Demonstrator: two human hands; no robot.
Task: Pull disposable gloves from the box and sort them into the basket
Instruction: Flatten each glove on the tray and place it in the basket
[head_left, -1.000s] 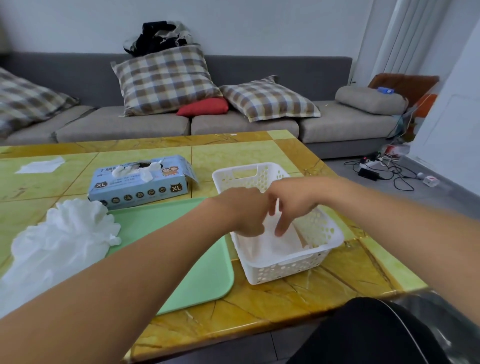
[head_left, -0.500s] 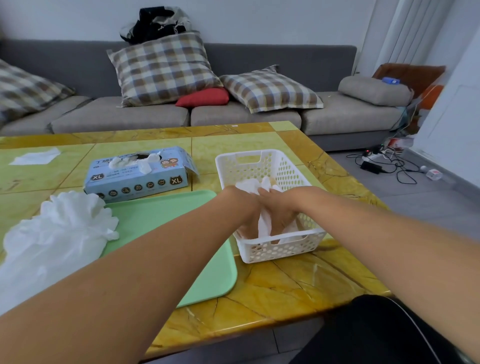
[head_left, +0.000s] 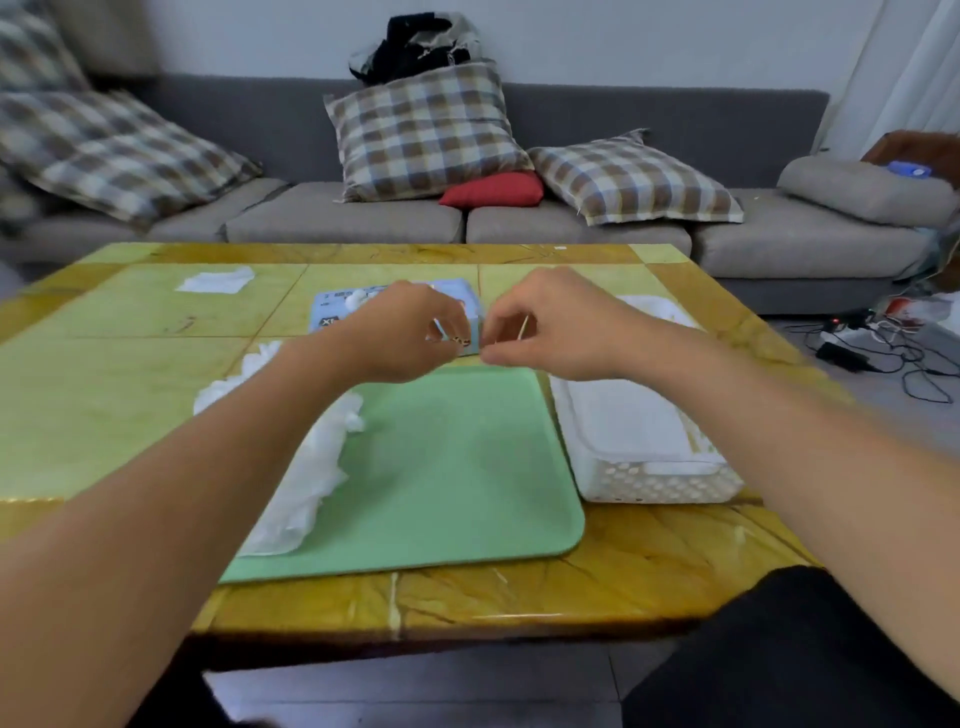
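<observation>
1. left hand (head_left: 400, 332) and right hand (head_left: 550, 332) are up over the table (head_left: 104, 395), side by side, fingertips nearly meeting.
2. both hands have fingers curled in, thumb toward forefinger. frame is motion-blurred; can't tell if either pinches anything. no glove seen in either hand.
3. box (head_left: 332, 312) sits just behind the left hand, mostly hidden by it. blue, "xl" mark partly visible, a bit of white glove at its top slot.
4. basket (head_left: 660, 483) is below and right of the right hand, under that forearm. white, perforated wall, white gloves lying flat inside it.
5. tray (head_left: 457, 467) lies below both hands, on the table nearer the person, touching or just beside the basket's left wall, can't tell which.
6. glove pile (head_left: 306, 467) is under the left forearm, on the tray's left edge and spilling onto the table. loose, crumpled, white.
7. a white sheet (head_left: 215, 280) lies on the table well left of the left hand, beyond the box.
8. behind the table: grey sofa (head_left: 623, 228) with plaid cushions (head_left: 426, 130) and a red cushion (head_left: 493, 189).
9. cables (head_left: 883, 348) on the floor, far right of the right hand.
</observation>
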